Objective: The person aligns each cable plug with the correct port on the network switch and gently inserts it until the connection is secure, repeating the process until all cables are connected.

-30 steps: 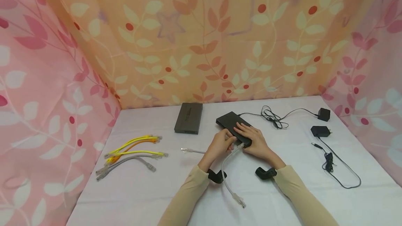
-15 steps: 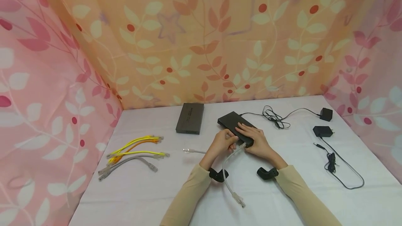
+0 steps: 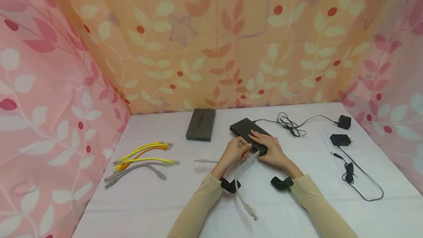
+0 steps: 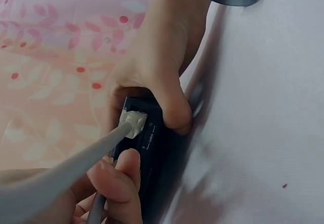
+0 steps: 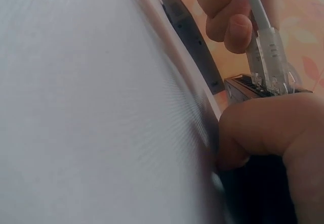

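A black network switch (image 3: 246,127) is held at its near right end by my right hand (image 3: 272,152), fingers spread over its top and thumb underneath. One grey network cable (image 3: 237,179) has its clear plug (image 4: 134,124) in an end port; its other end lies toward me on the cloth. My left hand (image 3: 232,154) pinches a second grey network cable (image 3: 211,161) at the port side, right beside the first plug. That cable's free plug (image 3: 199,161) points left. In the right wrist view both plugs stand at the ports; whether the second is fully seated I cannot tell.
A second dark switch (image 3: 201,125) lies at the back. Yellow, orange and grey cables (image 3: 140,162) are piled at left. One power adapter (image 3: 344,122) has its cord (image 3: 287,122) running to the held switch; another adapter (image 3: 340,140) with bundled cord lies at right.
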A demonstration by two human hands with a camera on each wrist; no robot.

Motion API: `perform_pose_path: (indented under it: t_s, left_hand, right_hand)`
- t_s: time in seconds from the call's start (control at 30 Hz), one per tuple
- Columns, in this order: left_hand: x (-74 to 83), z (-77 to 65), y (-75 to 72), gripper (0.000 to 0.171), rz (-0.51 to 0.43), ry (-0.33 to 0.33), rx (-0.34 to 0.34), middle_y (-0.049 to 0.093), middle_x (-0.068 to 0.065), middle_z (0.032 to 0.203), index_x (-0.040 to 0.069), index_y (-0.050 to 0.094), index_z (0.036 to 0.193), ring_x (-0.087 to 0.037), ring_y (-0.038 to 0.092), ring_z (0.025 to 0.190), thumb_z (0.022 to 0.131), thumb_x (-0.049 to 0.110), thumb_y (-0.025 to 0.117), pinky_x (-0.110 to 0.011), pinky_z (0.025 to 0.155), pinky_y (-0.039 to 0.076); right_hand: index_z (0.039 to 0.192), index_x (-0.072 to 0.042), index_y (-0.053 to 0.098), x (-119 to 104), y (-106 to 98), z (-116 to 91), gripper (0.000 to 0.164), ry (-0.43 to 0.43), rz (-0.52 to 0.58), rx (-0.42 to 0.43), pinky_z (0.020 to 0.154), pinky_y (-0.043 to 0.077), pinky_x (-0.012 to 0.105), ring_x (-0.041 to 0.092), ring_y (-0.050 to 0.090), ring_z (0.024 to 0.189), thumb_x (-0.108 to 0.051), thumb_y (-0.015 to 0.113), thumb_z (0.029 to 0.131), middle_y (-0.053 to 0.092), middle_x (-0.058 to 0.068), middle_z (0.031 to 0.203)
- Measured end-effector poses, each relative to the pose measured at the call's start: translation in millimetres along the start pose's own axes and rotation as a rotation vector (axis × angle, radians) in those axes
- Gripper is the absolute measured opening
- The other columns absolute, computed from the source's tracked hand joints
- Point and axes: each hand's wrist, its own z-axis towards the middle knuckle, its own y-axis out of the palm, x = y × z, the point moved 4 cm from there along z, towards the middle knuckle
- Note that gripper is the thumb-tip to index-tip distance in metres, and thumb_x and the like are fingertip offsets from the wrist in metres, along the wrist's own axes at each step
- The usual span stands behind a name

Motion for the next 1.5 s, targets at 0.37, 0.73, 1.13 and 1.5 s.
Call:
perform_pose_path:
  t_s: [0.37,0.73,1.13,1.5]
  left_hand:
    - [0.1,-15.7,-6.0,0.018,0.267,0.069,0.027,0.066,-0.005,0.063,0.012,0.057,0.094,-0.01,0.052,0.046,0.094,0.029,0.055,-0.021,0.044,0.039]
    - [-1.8,-28.5,-33.5,0.015,0.499,0.119,0.086,0.06,0.007,0.063,0.013,0.066,0.095,-0.004,0.05,0.05,0.092,0.026,0.058,-0.02,0.046,0.04]
    - [-15.2,-45.1,-61.2,0.011,0.646,0.171,0.109,0.058,0.008,0.066,0.017,0.066,0.092,-0.004,0.05,0.056,0.091,0.025,0.059,-0.022,0.052,0.04]
    - [-30.5,-58.7,-85.7,0.008,0.718,0.136,0.136,0.057,0.01,0.068,0.02,0.066,0.09,-0.005,0.05,0.06,0.09,0.026,0.061,-0.023,0.056,0.04]
  right_hand:
    - [0.137,-0.02,0.047,0.1,4.5,-0.6,0.089,-0.038,-0.052,-0.021,0.091,0.025,0.049,0.028,0.037,0.132,0.002,0.074,0.055,0.038,0.003,0.146]
    - [0.137,-0.02,0.047,-0.2,1.2,-2.6,0.09,-0.041,-0.047,-0.011,0.092,0.024,0.051,0.028,0.036,0.132,0.001,0.076,0.055,0.039,0.005,0.146]
    - [0.137,-0.019,0.047,-1.9,3.1,-2.7,0.088,-0.036,-0.029,-0.029,0.093,0.024,0.05,0.03,0.036,0.132,0.002,0.075,0.056,0.038,0.006,0.146]
    - [0.138,-0.02,0.046,0.8,5.2,-4.0,0.09,-0.036,-0.036,-0.024,0.093,0.024,0.049,0.029,0.035,0.133,0.003,0.074,0.056,0.038,0.005,0.146]
